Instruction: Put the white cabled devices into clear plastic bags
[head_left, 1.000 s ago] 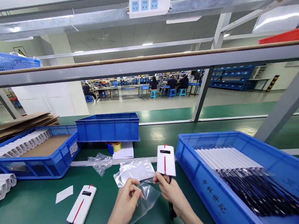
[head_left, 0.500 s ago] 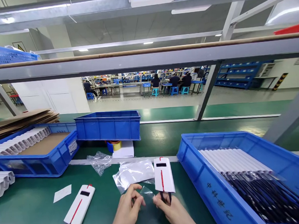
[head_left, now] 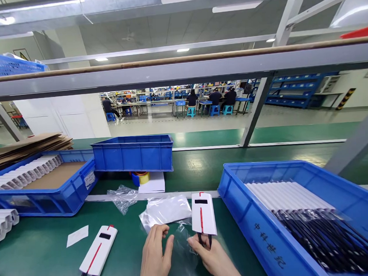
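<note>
Your left hand (head_left: 154,257) opened loosely, empty, free; your right hand (head_left: 213,256) gripped the white device (head_left: 205,216) by its black leads (head_left: 210,240).

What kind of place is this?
Probably a factory workshop: people sit on blue stools at workbenches in the back, a blue plastic bin holds white items with black cables, and the right hand holds a similar white device.

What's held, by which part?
The right hand holds a white device by its black cables; any grip on the nearby plastic bag is unclear. Left hand: empty.
</note>
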{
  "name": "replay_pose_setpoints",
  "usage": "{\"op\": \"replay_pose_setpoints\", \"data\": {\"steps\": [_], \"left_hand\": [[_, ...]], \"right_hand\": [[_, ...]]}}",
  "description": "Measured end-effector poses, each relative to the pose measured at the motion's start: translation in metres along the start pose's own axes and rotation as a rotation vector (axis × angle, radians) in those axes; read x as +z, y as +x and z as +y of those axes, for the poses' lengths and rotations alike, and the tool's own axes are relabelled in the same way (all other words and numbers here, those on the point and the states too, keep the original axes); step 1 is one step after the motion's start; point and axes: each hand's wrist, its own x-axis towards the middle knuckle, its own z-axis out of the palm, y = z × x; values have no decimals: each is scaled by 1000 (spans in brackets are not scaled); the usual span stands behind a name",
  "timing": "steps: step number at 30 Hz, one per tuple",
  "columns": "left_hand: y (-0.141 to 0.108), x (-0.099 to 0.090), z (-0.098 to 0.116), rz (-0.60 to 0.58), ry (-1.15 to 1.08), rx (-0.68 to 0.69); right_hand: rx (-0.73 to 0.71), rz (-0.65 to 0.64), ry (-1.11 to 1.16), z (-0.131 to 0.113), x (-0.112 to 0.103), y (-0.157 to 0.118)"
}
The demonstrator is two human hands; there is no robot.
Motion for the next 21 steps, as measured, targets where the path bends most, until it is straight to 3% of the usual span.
{"op": "replay_pose_setpoints", "data": {"steps": [6,8,13,17,21], "left_hand": [[14,-28,-25,269,167,-107],[20,-37,-39,282,151,-169],[43,-49,-57,132,107,-312],[69,-57,-57,33,83,-354],[97,-60,-53,-147,-61,-435]], "right_hand": [[12,58,33,-6,-3,-2],[20,68,35,-7,-5,-3],[58,37,59,-8,-4,-4],[65,18,73,-9,-5,-5],[49,18,86,-10,-6,-3]]}}
